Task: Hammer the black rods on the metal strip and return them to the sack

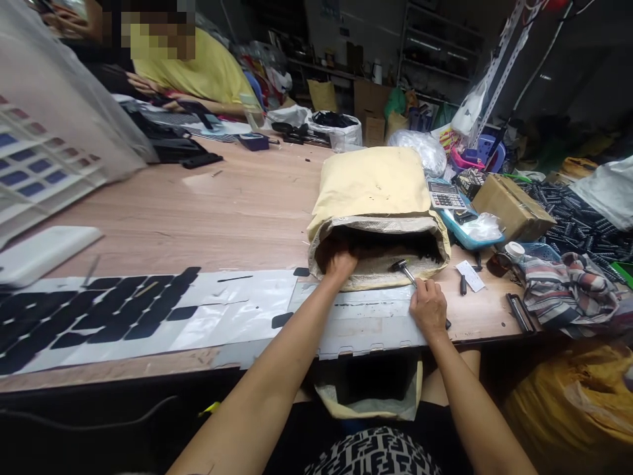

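Note:
A yellow woven sack (372, 185) lies on the wooden table (237, 211) with its mouth open toward me, dark parts inside. My left hand (340, 262) reaches into the sack's mouth; its fingers are hidden inside. My right hand (428, 306) is closed round the handle of a small metal hammer (405, 269), whose head rests at the sack's lower lip. Both hands sit above a grey-white sheet (366, 323) at the table's front edge.
A long white sheet with rows of black pads (99, 316) lies at the left front. A calculator (445, 195), blue tray, cardboard box (512, 206), plaid cloth (568, 284) and black parts crowd the right. Another person in yellow (208, 69) works at the far left.

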`<state>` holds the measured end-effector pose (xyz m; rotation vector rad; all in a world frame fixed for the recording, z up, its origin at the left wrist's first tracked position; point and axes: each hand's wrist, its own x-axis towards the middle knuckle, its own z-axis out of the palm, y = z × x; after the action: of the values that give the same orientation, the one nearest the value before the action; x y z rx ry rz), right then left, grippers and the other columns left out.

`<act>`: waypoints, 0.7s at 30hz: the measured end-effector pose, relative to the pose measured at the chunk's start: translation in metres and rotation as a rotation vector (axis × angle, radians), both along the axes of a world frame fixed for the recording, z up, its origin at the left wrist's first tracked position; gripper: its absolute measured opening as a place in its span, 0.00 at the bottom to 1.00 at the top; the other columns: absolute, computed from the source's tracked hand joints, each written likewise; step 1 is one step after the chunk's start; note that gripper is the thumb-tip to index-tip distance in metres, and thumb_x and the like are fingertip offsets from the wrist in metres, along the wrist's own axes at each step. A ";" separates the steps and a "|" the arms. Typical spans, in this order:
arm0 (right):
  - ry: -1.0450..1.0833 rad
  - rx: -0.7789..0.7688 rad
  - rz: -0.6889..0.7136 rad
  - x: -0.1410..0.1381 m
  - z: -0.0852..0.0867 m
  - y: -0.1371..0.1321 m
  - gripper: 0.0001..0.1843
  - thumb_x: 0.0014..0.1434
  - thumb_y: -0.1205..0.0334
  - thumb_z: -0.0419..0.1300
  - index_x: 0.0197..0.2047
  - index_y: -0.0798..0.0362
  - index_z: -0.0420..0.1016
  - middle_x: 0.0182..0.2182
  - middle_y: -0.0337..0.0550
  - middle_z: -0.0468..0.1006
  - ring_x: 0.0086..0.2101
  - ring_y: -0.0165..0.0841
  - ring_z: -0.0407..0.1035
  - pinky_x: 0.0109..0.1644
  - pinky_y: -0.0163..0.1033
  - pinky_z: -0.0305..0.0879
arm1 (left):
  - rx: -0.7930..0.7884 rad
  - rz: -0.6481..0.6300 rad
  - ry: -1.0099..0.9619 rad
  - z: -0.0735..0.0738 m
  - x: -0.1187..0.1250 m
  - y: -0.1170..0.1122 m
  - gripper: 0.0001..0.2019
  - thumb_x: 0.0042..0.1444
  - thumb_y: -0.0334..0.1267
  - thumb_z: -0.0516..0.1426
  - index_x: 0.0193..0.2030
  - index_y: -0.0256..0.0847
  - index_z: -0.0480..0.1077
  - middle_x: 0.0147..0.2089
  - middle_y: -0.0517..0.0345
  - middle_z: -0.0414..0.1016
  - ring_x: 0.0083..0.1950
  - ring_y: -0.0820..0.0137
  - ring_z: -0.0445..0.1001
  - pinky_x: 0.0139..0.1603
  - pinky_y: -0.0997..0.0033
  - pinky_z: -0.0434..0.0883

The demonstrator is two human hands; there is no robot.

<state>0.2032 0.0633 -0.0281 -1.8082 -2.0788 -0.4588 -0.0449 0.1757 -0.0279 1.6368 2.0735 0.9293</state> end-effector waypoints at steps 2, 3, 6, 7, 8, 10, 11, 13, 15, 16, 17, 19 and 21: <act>-0.003 -0.005 -0.005 0.000 0.000 0.000 0.17 0.62 0.70 0.54 0.54 0.53 0.72 0.38 0.47 0.70 0.38 0.38 0.60 0.38 0.39 0.55 | 0.057 0.020 0.026 0.006 0.003 -0.017 0.15 0.63 0.43 0.56 0.50 0.36 0.74 0.46 0.39 0.78 0.50 0.50 0.76 0.49 0.57 0.69; -0.006 -0.009 -0.006 0.000 0.000 0.000 0.17 0.62 0.69 0.54 0.54 0.53 0.72 0.38 0.47 0.70 0.39 0.38 0.60 0.38 0.39 0.55 | 0.117 -0.008 0.038 0.009 0.006 -0.027 0.14 0.63 0.44 0.56 0.48 0.37 0.74 0.45 0.41 0.77 0.49 0.52 0.75 0.48 0.58 0.69; -0.016 -0.014 -0.007 0.000 0.000 0.001 0.17 0.62 0.68 0.54 0.53 0.52 0.73 0.38 0.46 0.70 0.39 0.39 0.61 0.39 0.39 0.55 | 0.292 -0.295 0.025 0.010 0.015 -0.064 0.10 0.63 0.44 0.57 0.44 0.40 0.73 0.42 0.50 0.75 0.44 0.60 0.74 0.46 0.64 0.70; -0.018 -0.013 -0.007 0.000 0.000 0.001 0.16 0.63 0.68 0.54 0.53 0.52 0.73 0.38 0.46 0.70 0.39 0.39 0.60 0.39 0.39 0.55 | 0.305 -0.415 0.008 0.007 0.018 -0.075 0.09 0.63 0.43 0.58 0.43 0.41 0.72 0.41 0.53 0.74 0.43 0.63 0.73 0.44 0.66 0.70; -0.018 -0.011 -0.007 0.000 0.000 0.001 0.16 0.63 0.68 0.54 0.53 0.52 0.73 0.38 0.46 0.70 0.39 0.38 0.60 0.39 0.39 0.55 | 0.298 -0.516 -0.005 0.004 0.021 -0.085 0.08 0.62 0.43 0.58 0.42 0.42 0.72 0.40 0.54 0.73 0.42 0.64 0.72 0.43 0.67 0.69; -0.016 -0.008 -0.008 0.000 0.000 0.001 0.17 0.63 0.68 0.54 0.54 0.52 0.73 0.38 0.46 0.70 0.39 0.39 0.60 0.40 0.39 0.55 | 0.268 -0.623 -0.009 -0.004 0.026 -0.100 0.06 0.62 0.41 0.59 0.41 0.42 0.73 0.39 0.55 0.72 0.42 0.65 0.71 0.44 0.66 0.69; -0.014 -0.006 -0.009 0.001 0.000 0.001 0.17 0.63 0.68 0.54 0.54 0.52 0.73 0.37 0.46 0.70 0.39 0.39 0.60 0.40 0.39 0.55 | 0.256 -0.631 -0.005 -0.009 0.027 -0.104 0.06 0.61 0.40 0.59 0.41 0.42 0.73 0.38 0.55 0.71 0.43 0.64 0.71 0.46 0.65 0.69; -0.012 -0.003 -0.007 0.001 0.000 0.001 0.18 0.63 0.68 0.54 0.55 0.52 0.73 0.38 0.46 0.70 0.39 0.39 0.60 0.40 0.39 0.55 | 0.226 -0.604 -0.018 -0.015 0.029 -0.107 0.06 0.60 0.40 0.60 0.41 0.41 0.74 0.37 0.55 0.71 0.42 0.64 0.70 0.46 0.64 0.68; -0.009 0.003 -0.004 0.001 0.000 0.001 0.17 0.64 0.67 0.53 0.54 0.51 0.74 0.37 0.46 0.71 0.39 0.38 0.61 0.40 0.39 0.55 | 0.193 -0.577 -0.076 -0.019 0.028 -0.105 0.07 0.58 0.39 0.62 0.42 0.41 0.75 0.37 0.56 0.70 0.40 0.65 0.70 0.44 0.65 0.68; -0.006 0.004 -0.004 0.002 0.001 0.001 0.17 0.65 0.67 0.53 0.54 0.51 0.74 0.37 0.46 0.71 0.39 0.38 0.61 0.40 0.39 0.55 | 0.184 -0.569 -0.111 -0.020 0.027 -0.103 0.07 0.57 0.38 0.62 0.42 0.41 0.75 0.37 0.57 0.71 0.39 0.66 0.70 0.43 0.66 0.68; 0.000 0.004 -0.006 0.002 0.001 0.001 0.16 0.65 0.67 0.53 0.54 0.51 0.75 0.37 0.46 0.71 0.39 0.38 0.61 0.41 0.39 0.56 | 0.180 -0.564 -0.143 -0.021 0.026 -0.101 0.08 0.57 0.38 0.63 0.42 0.41 0.75 0.37 0.57 0.71 0.39 0.66 0.70 0.42 0.67 0.68; 0.021 -0.008 -0.009 0.003 0.002 0.003 0.16 0.66 0.66 0.54 0.54 0.51 0.76 0.38 0.46 0.72 0.39 0.38 0.62 0.42 0.39 0.57 | 0.179 -0.561 -0.189 -0.021 0.025 -0.098 0.07 0.56 0.37 0.63 0.41 0.40 0.75 0.37 0.57 0.71 0.38 0.67 0.70 0.41 0.67 0.67; 0.081 -0.041 -0.001 0.005 0.005 0.004 0.17 0.66 0.66 0.54 0.54 0.51 0.76 0.39 0.47 0.73 0.40 0.38 0.64 0.43 0.39 0.59 | 0.179 -0.552 -0.213 -0.021 0.025 -0.097 0.06 0.56 0.37 0.63 0.40 0.40 0.76 0.37 0.57 0.71 0.38 0.67 0.69 0.41 0.67 0.67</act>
<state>0.2083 0.0676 -0.0234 -1.8202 -2.0469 -0.3396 -0.0197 0.0791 -0.0489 1.9540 1.3222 1.0475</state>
